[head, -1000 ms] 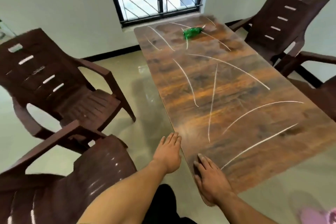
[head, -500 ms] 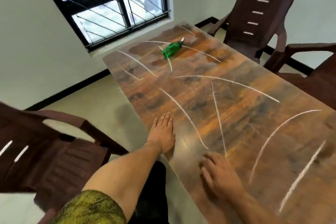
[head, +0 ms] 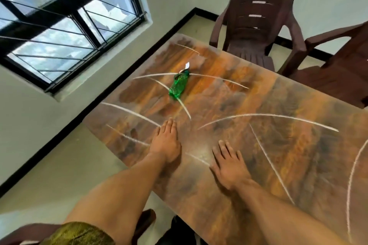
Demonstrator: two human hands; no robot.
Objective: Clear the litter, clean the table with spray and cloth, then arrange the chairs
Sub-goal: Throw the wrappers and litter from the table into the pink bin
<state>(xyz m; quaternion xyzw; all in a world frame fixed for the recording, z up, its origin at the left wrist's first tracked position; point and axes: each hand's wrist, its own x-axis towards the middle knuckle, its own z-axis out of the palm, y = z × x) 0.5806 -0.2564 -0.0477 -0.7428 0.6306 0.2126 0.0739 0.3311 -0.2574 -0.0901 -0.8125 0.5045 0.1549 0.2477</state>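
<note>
**Reaching for a light, crinkly wrapper**

Lying on the wood-patterned desk [head: 278, 165], the green wrapper [head: 178, 85] sat ahead of the left hand [head: 164, 143], a little beyond its fingertips and slightly to their right, apart from them. A small white scrap [head: 186, 65] lay just past the wrapper's far end; whether it was joined to the wrapper could not be told. The left hand was flat, fingers straight and close together, pointing toward the wrapper and holding nothing. The right hand [head: 229, 162] was nearer the person's body, spread wide with the palm down on or just above the desk, also holding nothing.

The wrapper looked like thin, glossy foil or plastic, crumpled into a long twisted shape. By that look it was probably very light and soft, likely to give and crackle under the fingers and not fragile. Its shiny skin could be slippery, and so light a thing might skid across the smooth desk if pushed instead of pinched. A sensible hold seemed to be across its bunched middle, thumb on one side and fingers on the other, closing from above so the creases gave some purchase. The white scrap would likely need a separate fingertip pinch.

White chalk-like lines [head: 268, 116] crossed the desk around both hands, one running under the wrapper. Brown plastic chairs [head: 258, 18] stood beyond the desk's far side, past the right hand.
</note>
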